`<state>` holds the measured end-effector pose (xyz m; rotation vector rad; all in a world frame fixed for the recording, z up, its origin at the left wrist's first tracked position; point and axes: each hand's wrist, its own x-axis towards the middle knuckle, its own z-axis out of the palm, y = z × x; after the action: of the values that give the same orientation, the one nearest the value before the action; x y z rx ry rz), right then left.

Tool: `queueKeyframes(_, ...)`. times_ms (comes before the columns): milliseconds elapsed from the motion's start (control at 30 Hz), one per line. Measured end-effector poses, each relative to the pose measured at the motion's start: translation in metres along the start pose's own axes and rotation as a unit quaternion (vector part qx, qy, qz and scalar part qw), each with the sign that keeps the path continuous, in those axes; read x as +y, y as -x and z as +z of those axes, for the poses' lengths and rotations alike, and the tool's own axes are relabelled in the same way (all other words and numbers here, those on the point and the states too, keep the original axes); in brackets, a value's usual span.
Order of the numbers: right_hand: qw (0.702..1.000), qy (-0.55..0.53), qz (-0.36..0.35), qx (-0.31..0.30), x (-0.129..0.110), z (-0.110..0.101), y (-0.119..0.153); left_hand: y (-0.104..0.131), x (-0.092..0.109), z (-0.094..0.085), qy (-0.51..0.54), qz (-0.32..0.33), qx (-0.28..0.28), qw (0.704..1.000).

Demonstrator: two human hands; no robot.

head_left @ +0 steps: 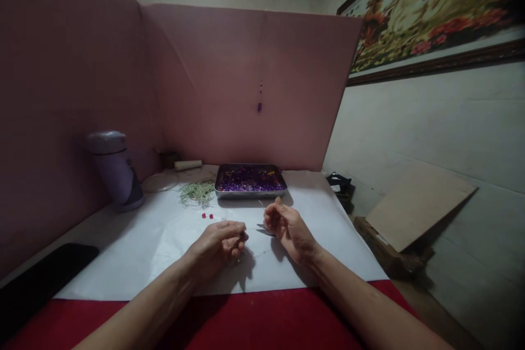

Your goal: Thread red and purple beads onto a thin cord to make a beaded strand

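One thin thread (251, 228), apparently, between left hand (221, 240) and right hand (292, 229).

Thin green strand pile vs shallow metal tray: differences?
The loose pile of thin green strands has a ragged outline; the shallow rectangular metal tray has straight raised sides. The pile is pale green; the tray's small contents look mostly purple. Both sit on the white sheet.

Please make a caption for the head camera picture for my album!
Left hand and right hand over a white sheet, two red beads and a tray of purple bits beyond.
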<state>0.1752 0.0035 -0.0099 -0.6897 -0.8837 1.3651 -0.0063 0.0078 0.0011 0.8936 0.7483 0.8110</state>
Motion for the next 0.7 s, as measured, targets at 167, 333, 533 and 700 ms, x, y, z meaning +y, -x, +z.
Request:
queueKeyframes(167,0.999,0.044,-0.032,-0.005,0.0050,0.0013,0.0005,0.0008,-0.0021,0.0052,-0.045,0.044,0.027,0.998)
queueKeyframes(333,0.996,0.080,-0.022,0.021,0.0101,-0.0002,0.0005,-0.0026,-0.0065,0.0047,-0.061,0.024,0.029,0.997)
queueKeyframes(533,0.990,0.116,-0.043,0.072,0.0094,-0.0025,-0.0015,-0.0051,-0.0075,0.0027,-0.172,0.012,0.058,0.983)
queueKeyframes(700,0.969,0.207,-0.090,0.100,0.0067,-0.0071,-0.0058,-0.0023,-0.0094,0.0042,-0.210,-0.027,0.030,0.977)
